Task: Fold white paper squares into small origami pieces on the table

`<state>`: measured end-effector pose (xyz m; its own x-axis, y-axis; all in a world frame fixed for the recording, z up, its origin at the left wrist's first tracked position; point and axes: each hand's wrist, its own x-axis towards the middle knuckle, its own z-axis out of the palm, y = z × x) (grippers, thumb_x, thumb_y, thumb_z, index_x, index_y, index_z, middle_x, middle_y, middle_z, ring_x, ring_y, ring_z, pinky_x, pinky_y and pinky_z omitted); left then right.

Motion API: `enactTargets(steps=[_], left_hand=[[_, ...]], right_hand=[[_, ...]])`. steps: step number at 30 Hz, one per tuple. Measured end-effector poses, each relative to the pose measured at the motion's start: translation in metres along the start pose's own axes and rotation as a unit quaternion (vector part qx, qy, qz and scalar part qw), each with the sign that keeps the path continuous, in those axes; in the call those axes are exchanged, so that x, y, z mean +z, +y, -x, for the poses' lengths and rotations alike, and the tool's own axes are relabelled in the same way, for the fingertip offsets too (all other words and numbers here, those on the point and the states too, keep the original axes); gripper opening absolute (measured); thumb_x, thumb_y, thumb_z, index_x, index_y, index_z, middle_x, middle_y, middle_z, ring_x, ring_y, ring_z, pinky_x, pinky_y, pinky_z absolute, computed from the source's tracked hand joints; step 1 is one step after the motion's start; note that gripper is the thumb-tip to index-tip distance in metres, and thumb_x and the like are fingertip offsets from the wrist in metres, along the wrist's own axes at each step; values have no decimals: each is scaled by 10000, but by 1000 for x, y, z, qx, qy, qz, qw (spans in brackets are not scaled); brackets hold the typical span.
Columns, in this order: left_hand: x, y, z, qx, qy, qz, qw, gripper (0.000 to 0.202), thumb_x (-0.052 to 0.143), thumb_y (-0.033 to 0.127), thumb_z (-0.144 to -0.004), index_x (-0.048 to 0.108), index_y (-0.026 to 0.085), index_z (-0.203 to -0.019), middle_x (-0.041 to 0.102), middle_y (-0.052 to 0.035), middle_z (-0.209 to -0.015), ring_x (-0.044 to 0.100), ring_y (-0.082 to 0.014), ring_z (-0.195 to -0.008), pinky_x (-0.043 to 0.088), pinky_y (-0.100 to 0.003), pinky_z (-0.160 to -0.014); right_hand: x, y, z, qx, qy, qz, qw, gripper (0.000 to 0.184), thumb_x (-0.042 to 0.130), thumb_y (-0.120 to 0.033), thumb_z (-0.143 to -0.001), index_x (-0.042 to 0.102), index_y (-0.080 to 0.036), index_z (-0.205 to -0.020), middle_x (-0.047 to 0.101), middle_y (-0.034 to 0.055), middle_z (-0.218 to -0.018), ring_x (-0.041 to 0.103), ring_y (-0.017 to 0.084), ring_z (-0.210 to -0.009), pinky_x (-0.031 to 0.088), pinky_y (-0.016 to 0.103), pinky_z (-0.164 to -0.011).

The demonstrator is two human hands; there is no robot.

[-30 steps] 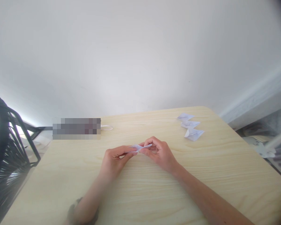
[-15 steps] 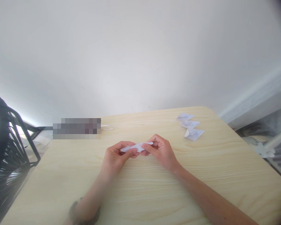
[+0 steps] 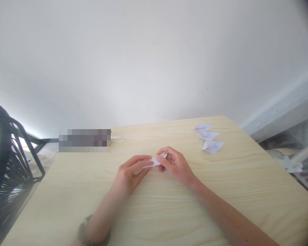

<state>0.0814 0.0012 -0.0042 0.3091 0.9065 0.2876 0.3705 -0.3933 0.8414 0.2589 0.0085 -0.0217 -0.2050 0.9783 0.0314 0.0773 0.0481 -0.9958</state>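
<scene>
Between my two hands, just over the table, is a small piece of folded white paper (image 3: 154, 162). My left hand (image 3: 132, 171) grips its left end, with the fingers laid across the top and the thumb beneath. My right hand (image 3: 175, 164) pinches the right end between thumb and fingers. Much of the paper is hidden behind the fingers. To the right, three folded white paper pieces (image 3: 212, 146) with pointed ends lie in a row, close to one another.
The light wood table (image 3: 169, 215) meets a white wall (image 3: 154, 68) at the back. A blurred-out object (image 3: 84, 140) with a pale loop (image 3: 117, 139) is at the back left. A dark woven chair (image 3: 2, 164) stands at the left edge.
My left hand has shifted its hold: its fingers now lie over the top of the paper and cover its left end. The right hand keeps its pinch, and the paper's right tip points further up.
</scene>
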Motion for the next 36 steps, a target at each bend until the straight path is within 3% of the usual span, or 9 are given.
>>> enactTargets(steps=[5,7,10,16,22,26,36], left_hand=[[0,1,-1,12,47,-35,998,153,623,189,-717,708,245,-831,680,-61,-918,611,-215,-881,489,-320,-791],[0,1,-1,23,51,-46,997,143,622,191,-719,704,241,-825,686,-54,-883,621,-206,-843,500,-312,-761],[0,2,0,43,38,-54,997,145,605,185,-734,692,234,-839,685,-46,-851,623,-188,-798,510,-284,-702],[1,5,1,49,31,-79,995,114,588,168,-744,679,197,-805,670,-56,-777,613,-176,-731,486,-258,-672],[-1,3,1,41,30,-95,994,104,574,178,-763,676,171,-779,685,-41,-754,618,-155,-696,473,-232,-639],[-1,0,2,-18,39,-82,996,97,610,207,-740,693,175,-781,716,-17,-790,649,-150,-719,483,-204,-678],[-7,-6,-1,-136,-56,-2,989,229,520,285,-803,668,184,-946,716,-3,-819,646,-152,-744,487,-207,-687]], right_hand=[[0,-3,3,-146,-5,113,983,155,493,-272,-812,601,-192,-890,597,73,-1039,567,181,-958,501,290,-748],[0,-4,3,-205,-12,143,968,135,507,-236,-802,603,-201,-892,598,66,-1028,544,178,-992,465,315,-831],[-1,-3,4,-246,-23,169,954,137,489,-209,-813,586,-208,-910,622,49,-924,580,152,-880,465,299,-814],[0,-4,7,-246,-34,238,939,149,435,-212,-854,574,-186,-898,620,52,-846,568,152,-814,454,277,-746],[3,0,6,-240,1,244,940,144,467,-225,-854,602,-176,-849,641,28,-779,584,121,-712,444,226,-665],[1,4,5,-189,46,233,953,139,549,-303,-804,634,-193,-812,664,4,-735,602,113,-652,446,195,-600],[-7,2,1,-160,-17,208,965,168,515,-270,-828,648,-179,-783,650,-3,-664,580,88,-573,432,180,-572]])
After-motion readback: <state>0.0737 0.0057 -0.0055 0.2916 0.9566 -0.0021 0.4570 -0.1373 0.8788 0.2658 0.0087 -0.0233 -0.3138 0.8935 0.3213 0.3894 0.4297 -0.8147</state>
